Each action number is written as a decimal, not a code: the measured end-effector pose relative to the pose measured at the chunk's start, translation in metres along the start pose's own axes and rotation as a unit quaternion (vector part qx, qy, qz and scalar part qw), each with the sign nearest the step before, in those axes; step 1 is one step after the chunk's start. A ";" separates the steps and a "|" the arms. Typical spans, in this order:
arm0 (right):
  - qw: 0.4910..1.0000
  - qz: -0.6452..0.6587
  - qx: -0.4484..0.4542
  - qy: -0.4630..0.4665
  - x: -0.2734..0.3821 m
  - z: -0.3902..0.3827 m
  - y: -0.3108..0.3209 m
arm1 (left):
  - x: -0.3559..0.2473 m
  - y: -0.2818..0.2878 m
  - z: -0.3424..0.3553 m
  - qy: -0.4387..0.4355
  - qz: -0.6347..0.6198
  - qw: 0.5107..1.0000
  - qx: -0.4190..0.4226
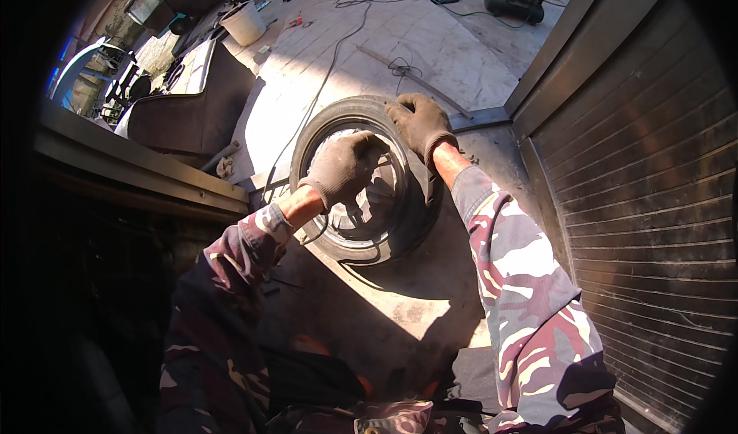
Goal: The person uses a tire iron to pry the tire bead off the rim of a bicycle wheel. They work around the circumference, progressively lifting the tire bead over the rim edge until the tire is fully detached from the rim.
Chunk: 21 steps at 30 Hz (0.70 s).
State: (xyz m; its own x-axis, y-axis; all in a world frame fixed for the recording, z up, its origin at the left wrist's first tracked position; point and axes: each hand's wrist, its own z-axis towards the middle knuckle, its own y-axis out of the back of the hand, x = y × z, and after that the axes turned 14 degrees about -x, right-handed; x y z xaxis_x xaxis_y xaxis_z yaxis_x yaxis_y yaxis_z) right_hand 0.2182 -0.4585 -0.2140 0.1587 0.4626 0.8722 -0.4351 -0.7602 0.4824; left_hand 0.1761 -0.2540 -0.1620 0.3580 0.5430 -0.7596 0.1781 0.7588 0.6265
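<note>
A black tyre [423, 215] on a metal wheel rim [382, 192] stands between my arms, partly in sunlight. My left hand [344, 169], in a brown work glove, lies across the rim's face with its fingers curled. Whatever it holds, if anything, is hidden behind the glove. My right hand [421, 123], gloved alike, is closed at the tyre's upper right edge, its fingertips against the rubber. Both forearms wear camouflage sleeves.
A ribbed metal door panel [646, 196] stands close on the right. On the left runs a metal frame edge [146, 161]. Cables [338, 57] and a thin rod [415, 80] lie on the floor beyond. Farther off are a white bucket [244, 23] and a compressor [515, 0].
</note>
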 end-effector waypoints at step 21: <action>1.000 -0.005 0.017 -0.006 0.001 0.001 0.002 | -0.017 0.008 0.014 0.012 0.181 0.983 -0.035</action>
State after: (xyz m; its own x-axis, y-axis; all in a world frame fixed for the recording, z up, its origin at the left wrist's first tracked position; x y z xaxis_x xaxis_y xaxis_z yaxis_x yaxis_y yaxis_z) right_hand 0.2182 -0.4603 -0.2122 0.1730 0.4654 0.8680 -0.4022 -0.7711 0.4936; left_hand 0.1841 -0.2619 -0.1417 0.3653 0.7896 -0.4930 -0.0211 0.5365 0.8436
